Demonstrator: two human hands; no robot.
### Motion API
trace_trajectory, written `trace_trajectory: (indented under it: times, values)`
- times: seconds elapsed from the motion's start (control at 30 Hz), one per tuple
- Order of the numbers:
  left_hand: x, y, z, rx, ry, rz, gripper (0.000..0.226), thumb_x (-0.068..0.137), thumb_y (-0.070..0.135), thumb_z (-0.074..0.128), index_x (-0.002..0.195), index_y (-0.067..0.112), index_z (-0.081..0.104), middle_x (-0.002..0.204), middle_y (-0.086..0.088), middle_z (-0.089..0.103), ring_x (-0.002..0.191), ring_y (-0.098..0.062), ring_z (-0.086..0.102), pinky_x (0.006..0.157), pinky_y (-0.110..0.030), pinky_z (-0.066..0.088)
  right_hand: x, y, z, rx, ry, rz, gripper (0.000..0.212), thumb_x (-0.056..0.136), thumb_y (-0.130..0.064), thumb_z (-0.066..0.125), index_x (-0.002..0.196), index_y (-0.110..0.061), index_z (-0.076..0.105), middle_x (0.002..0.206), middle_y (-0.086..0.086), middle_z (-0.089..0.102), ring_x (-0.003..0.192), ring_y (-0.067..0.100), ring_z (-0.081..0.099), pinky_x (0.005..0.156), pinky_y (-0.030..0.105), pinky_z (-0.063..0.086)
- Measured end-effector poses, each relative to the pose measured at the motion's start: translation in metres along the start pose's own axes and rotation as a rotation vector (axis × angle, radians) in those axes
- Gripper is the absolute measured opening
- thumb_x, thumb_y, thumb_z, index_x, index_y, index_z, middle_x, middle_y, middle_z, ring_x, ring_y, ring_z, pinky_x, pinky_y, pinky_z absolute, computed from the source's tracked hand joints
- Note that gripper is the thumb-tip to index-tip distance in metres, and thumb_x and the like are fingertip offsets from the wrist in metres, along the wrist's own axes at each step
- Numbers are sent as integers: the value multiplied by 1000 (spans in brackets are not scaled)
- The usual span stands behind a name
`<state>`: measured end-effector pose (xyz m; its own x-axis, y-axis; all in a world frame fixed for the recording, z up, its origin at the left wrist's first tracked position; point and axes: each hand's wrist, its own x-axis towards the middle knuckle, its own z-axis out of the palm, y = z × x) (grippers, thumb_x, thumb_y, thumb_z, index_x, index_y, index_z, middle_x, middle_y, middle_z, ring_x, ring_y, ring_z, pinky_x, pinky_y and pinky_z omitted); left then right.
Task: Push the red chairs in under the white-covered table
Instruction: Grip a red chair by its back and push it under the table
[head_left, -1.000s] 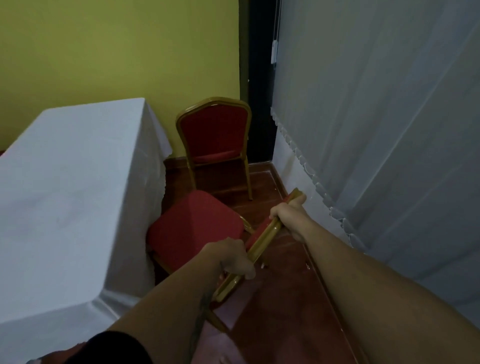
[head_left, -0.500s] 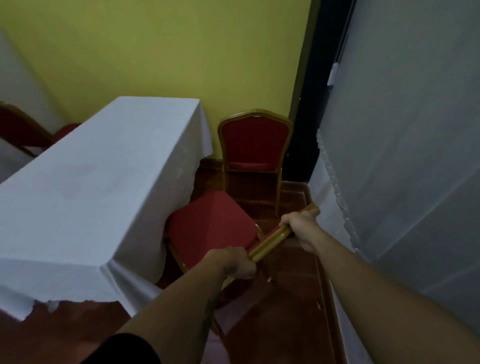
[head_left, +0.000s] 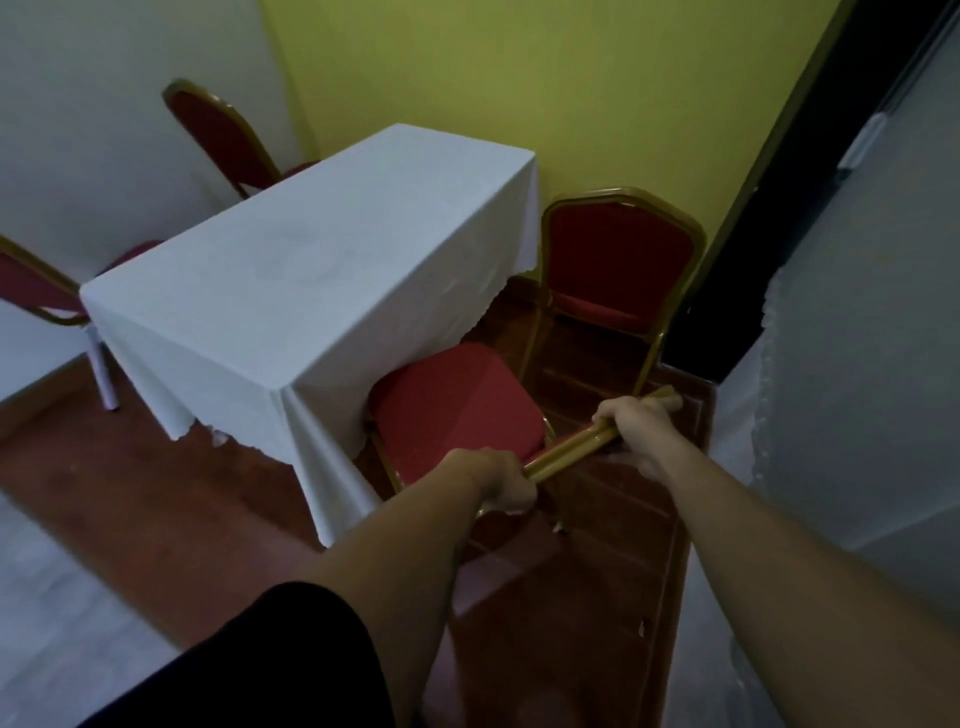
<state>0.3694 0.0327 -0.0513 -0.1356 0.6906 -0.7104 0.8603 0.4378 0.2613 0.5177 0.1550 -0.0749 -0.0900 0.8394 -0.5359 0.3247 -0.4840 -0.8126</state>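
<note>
Gripping gold back rail (head_left: 571, 449) of near red chair (head_left: 457, 410): left hand (head_left: 501, 480) and right hand (head_left: 631, 421) clamped apart. Seat edge tucked beneath white-covered table (head_left: 311, 270), ahead-left; rail angled, left hand nearer.

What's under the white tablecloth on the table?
Under the white tablecloth, the front of a red chair seat pokes in at the near corner, and one pale table leg shows on the left. The cloth hides everything else underneath.
</note>
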Motion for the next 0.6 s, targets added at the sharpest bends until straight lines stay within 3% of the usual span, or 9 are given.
trace_trajectory:
  times: [0.07,0.17,0.33,0.4,0.47,0.6]
  values:
    - [1,4,-2,-20,-6,-16,37,85,24,57,120,13,63,111,-9,62,102,-29,63,94,-40,53,4,-7,0,-32,-41,0,61,76,-5,65,117,-23,23,75,12,62,61,21,70,59,42,60]
    - [6,5,-9,-41,-33,-33,38,86,24,56,122,12,62,117,-10,64,107,-29,63,97,-42,52,11,-18,3,-63,-36,-29,32,84,1,60,95,-9,32,82,15,55,74,27,63,81,52,59]
    - [23,6,-23,-50,-51,-20,35,90,31,54,118,12,61,120,-11,63,114,-31,62,101,-45,50,30,-38,11,-58,-32,-53,72,83,3,62,136,-12,17,89,15,55,69,25,63,61,46,60]
    - [29,7,-29,-64,-54,-8,31,91,32,54,115,13,61,118,-10,62,115,-31,62,99,-43,50,41,-45,13,-105,-50,-55,67,84,2,62,134,-11,19,94,17,57,71,25,64,55,41,57]
    - [35,10,-35,-84,-54,-13,38,93,32,53,125,13,60,125,-11,61,116,-31,60,100,-44,49,52,-53,14,-136,-58,-60,62,83,0,63,128,-13,22,103,21,58,75,27,66,55,39,55]
    - [49,11,-46,-84,-73,1,41,96,28,51,132,9,57,120,-11,58,108,-30,59,87,-41,48,73,-65,17,-170,-88,-53,68,85,1,62,135,-16,20,89,15,56,72,27,64,59,43,55]
